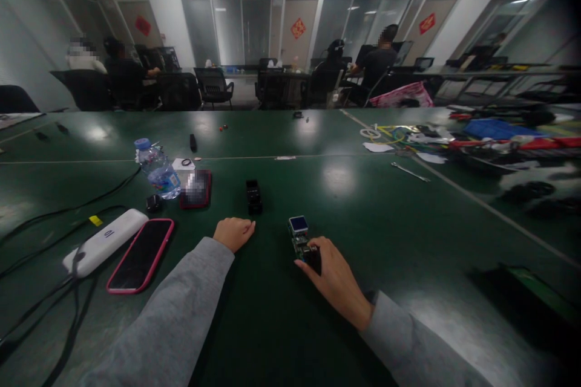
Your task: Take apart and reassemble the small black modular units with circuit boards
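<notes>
While several people (384,57) sit on office chairs (214,84) at the far desks, two grey-sleeved arms reach over a green tabletop (399,236). Left of them, a pink-cased smartphone (141,256) lies beside a white power bank (111,239), with black cables (84,317) trailing off toward the edge of view. Beyond these stands a clear plastic bottle (157,168) with a blue cap, tilted in the view, near a small black rounded object (154,203) and a red-edged phone (209,188). Just beyond the left hand (233,234), a narrow black device (253,196) occupies the tabletop. Farther right are a wrench (410,172), a coiled pale cable (370,133) and a crowded heap of parts (503,130).

The power bank carries a short mark, perhaps "10" or "01"; the bottle's label (170,183) is too small to read. Red diamond-shaped signs (298,28) on the far wall bear gold characters, too blurred to make out.

A small circuit board (293,234) with a little square screen (298,225) sits at the fingertips of the right hand (336,275), its screen end pointing away. Thumb and fingers pinch its near end around a black part. The left hand rests palm down, fingers curled; whether it encloses anything cannot be told.
</notes>
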Demonstrator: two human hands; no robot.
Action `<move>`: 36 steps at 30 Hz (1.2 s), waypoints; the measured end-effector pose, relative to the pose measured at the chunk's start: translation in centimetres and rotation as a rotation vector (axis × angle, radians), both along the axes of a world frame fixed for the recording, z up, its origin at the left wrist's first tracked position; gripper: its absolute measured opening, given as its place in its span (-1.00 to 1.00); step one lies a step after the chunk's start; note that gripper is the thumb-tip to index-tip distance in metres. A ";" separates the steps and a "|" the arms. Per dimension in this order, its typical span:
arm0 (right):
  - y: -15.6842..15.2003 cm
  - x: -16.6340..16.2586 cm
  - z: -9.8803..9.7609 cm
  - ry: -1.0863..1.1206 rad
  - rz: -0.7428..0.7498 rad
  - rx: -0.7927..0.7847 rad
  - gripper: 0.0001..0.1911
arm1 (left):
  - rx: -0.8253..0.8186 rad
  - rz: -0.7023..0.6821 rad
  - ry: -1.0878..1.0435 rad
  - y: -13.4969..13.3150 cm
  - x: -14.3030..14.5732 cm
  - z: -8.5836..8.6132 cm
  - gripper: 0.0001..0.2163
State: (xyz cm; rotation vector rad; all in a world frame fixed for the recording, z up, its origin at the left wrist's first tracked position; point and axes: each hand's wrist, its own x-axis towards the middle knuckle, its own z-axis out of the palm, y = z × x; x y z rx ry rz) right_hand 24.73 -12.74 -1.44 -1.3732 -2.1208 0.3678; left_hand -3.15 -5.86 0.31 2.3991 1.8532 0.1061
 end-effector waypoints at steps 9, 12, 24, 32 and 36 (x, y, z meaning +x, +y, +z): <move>2.3 1.1 0.9 -0.025 -0.096 0.037 -0.57 | 0.023 -0.001 0.015 0.0 0.0 -0.1 -0.52; 3.2 2.2 0.9 -0.038 -0.140 0.079 -0.55 | 0.023 -0.002 0.027 0.1 -0.1 -0.2 -0.52; 2.8 1.5 0.9 0.053 -0.093 -0.037 -0.57 | 0.021 -0.014 0.014 0.2 -0.1 -0.4 -0.51; 2.4 0.0 0.4 -0.052 -0.027 -0.027 -0.59 | 0.030 -0.009 0.016 0.1 -0.1 -0.3 -0.52; 2.4 0.2 0.4 -0.068 -0.034 -0.024 -0.57 | 0.015 -0.014 0.012 0.1 0.0 -0.1 -0.52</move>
